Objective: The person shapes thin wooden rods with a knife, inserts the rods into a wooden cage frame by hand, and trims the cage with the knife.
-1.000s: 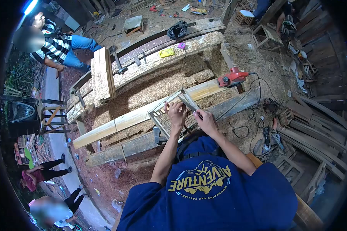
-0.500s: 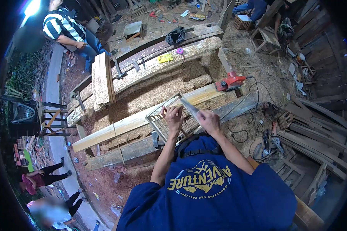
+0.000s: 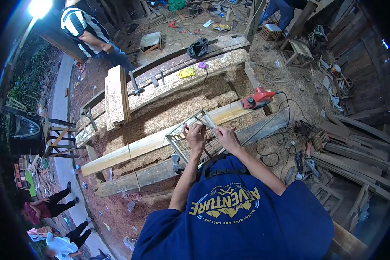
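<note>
My left hand [image 3: 196, 138] is closed, with bent fingers, over a small slatted wooden frame [image 3: 174, 146] resting across the bench timbers. Whatever it pinches is hidden by the fingers. Beside it, my right hand [image 3: 228, 140] is closed around the near end of a flat, pale strip [image 3: 209, 119] that looks like a blade. The strip lies by the frame's far right corner; its exact kind cannot be made out. A long planed beam [image 3: 112, 157] runs under the far side of the frame.
On the beam's right end sits a red electric planer [image 3: 258, 99] with a trailing cord. Stacked planks [image 3: 117, 93], a hammer [image 3: 135, 86], a yellow item [image 3: 186, 72] and a black bag [image 3: 198, 47] lie on the far bench timbers. A person in a striped shirt [image 3: 84, 30] stands far left.
My right hand has shifted slightly left, and the pale strip shows at a different angle, closer to the frame's corner. My left hand stays nearly in place. The striped-shirt person has moved.
</note>
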The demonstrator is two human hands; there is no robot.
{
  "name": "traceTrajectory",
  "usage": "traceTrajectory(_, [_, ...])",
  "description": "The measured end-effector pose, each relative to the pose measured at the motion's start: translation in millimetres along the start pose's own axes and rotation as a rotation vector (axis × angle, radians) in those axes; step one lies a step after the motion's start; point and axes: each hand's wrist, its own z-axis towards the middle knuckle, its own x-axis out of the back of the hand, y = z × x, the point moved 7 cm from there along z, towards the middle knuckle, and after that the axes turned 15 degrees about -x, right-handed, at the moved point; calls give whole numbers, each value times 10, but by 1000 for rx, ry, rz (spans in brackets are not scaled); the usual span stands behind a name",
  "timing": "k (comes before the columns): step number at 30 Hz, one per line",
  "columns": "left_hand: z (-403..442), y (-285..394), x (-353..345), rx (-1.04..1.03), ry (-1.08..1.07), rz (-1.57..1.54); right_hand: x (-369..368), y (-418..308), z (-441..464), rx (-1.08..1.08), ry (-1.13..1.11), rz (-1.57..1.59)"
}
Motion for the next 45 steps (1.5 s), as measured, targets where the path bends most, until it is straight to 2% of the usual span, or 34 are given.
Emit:
traceTrajectory(2, [-4,16,-11,-13,-5,22,13,-8,2,-19,-42,5])
traceTrajectory(5, [-11,44,-15,-31,-17,58,129,-18,-65,49,23,11])
traceTrajectory(8, [31,100,42,-19,-11,8,231,5,-102,-43,48,-212])
traceTrajectory(11, [28,104,73,-33,-11,-14,410,195,-23,12,77,-99])
traceTrajectory(15, [74,39,75,43,-18,-84,649,148,-55,-109,127,-22])
traceTrajectory(19, [62,65,30,75,-50,-64,193,60,65,-53,7,-8])
traceTrajectory(23, [10,-13,9,62,-13,-63,-85,-94,72,-91,-117,91])
traceTrajectory(34, [16,52,23,-5,-11,-42,125,-67,4,-48,33,6])
traceTrajectory(37, [20,3,104,57,106,-155,362,61,34,-126,97,-80])
traceTrajectory(38, [13,-52,102,77,162,-182,352,205,41,14,148,-18])
traceTrajectory(41, [0,-164,58,69,80,-121,478,239,-19,6,42,78])
traceTrajectory(42, [38,-112,89,53,70,-109,492,289,-22,-104,89,-28])
traceTrajectory(45, [54,-42,109,25,85,-88,475,204,-45,-111,52,-63])
